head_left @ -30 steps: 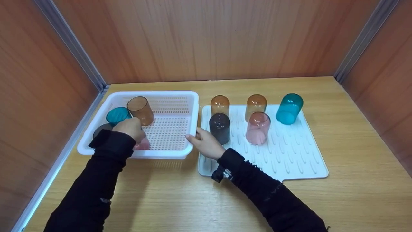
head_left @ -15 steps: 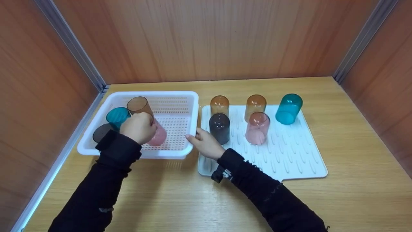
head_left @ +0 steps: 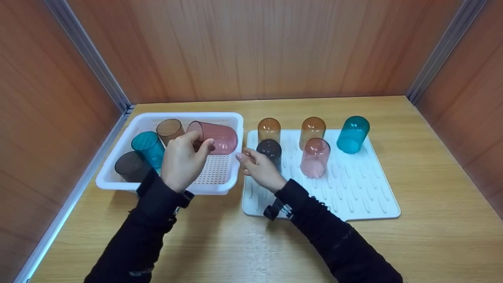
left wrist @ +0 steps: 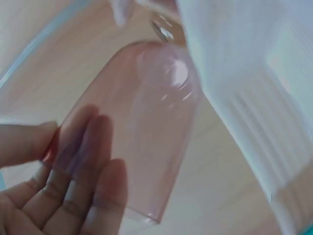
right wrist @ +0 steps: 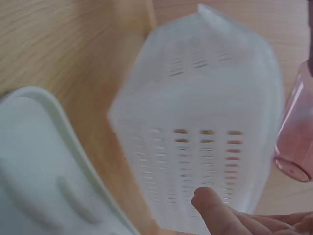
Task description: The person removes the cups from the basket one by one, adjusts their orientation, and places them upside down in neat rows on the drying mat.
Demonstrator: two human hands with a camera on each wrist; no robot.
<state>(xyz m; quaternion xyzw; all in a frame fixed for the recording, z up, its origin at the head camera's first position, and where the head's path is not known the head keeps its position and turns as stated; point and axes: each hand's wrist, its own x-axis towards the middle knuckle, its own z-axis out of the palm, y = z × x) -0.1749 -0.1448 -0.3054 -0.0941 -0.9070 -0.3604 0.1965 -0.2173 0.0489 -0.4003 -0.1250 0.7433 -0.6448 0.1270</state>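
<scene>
My left hand (head_left: 181, 163) holds a pink glass tumbler (head_left: 222, 138) above the right part of a white plastic basket (head_left: 208, 190). The tumbler lies sideways, its mouth toward the left and its rounded base to the right. In the left wrist view the thumb is at the edge of the pink tumbler (left wrist: 146, 112), and fingers show through the clear wall. Beside the basket's right rim is my right hand (head_left: 264, 169), thumb and fingers extended and apart, gripping nothing. Brown (head_left: 169, 129), teal (head_left: 148, 146) and dark grey (head_left: 131, 168) tumblers lean in the basket's left side.
To the right of the basket lies a pale ridged drying mat (head_left: 353, 202). Upside down on it stand two amber tumblers (head_left: 312, 129), a dark grey one (head_left: 270, 148), a pink one (head_left: 315, 157) and a teal one (head_left: 353, 134). Wooden panels (head_left: 251, 51) enclose the table.
My left hand has lifted the pink tumbler out from among the others and carried it right, turning it sideways. My right hand has let go of the basket's rim.
</scene>
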